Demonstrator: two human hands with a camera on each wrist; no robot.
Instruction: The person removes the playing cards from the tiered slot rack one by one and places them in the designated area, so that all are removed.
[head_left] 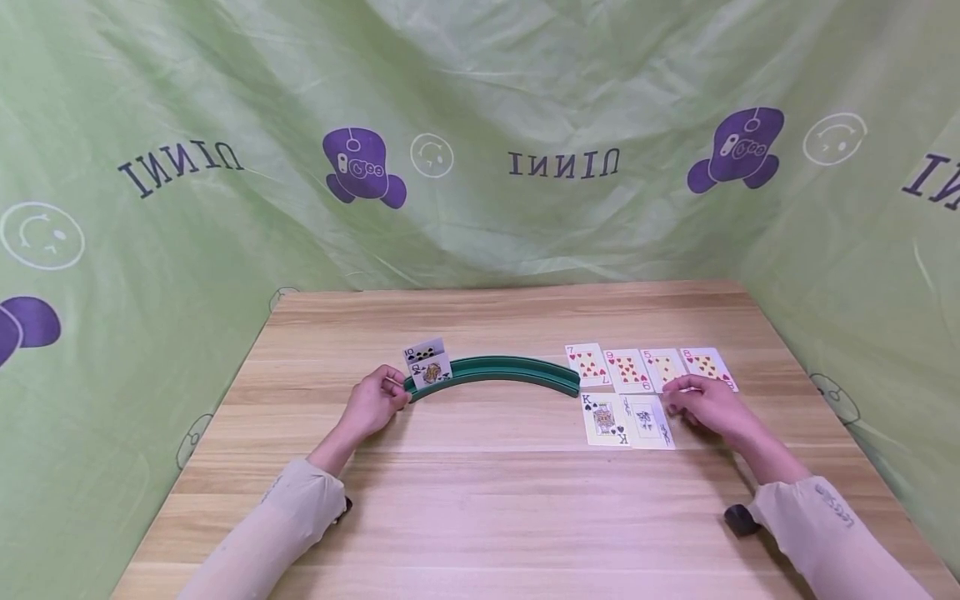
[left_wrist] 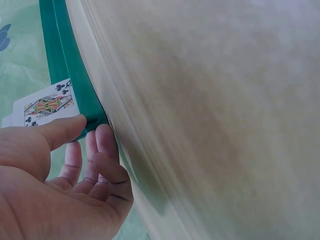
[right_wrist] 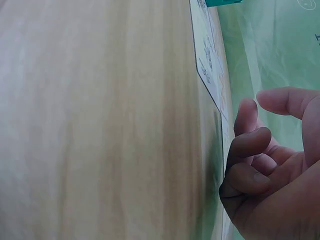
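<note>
A curved green card holder (head_left: 510,365) lies on the table, with a queen of clubs (head_left: 432,372) and a ten (head_left: 424,352) behind it standing at its left end. My left hand (head_left: 377,398) pinches that end between thumb and fingers; in the left wrist view the thumb lies on the holder (left_wrist: 86,97) just below the queen. Over the near edge of the face-up cards hovers my right hand (head_left: 705,404), fingers loosely curled and nothing between them. Nearest to it are the joker (head_left: 647,421), the five of diamonds (head_left: 660,367) and the eight of hearts (head_left: 705,365).
A seven of hearts (head_left: 587,363) and a nine of hearts (head_left: 627,368) lie in the upper row, beside the holder's right end. Below them lies a king of spades (head_left: 604,419). Green printed cloth (head_left: 480,225) hangs around the wooden table (head_left: 480,517).
</note>
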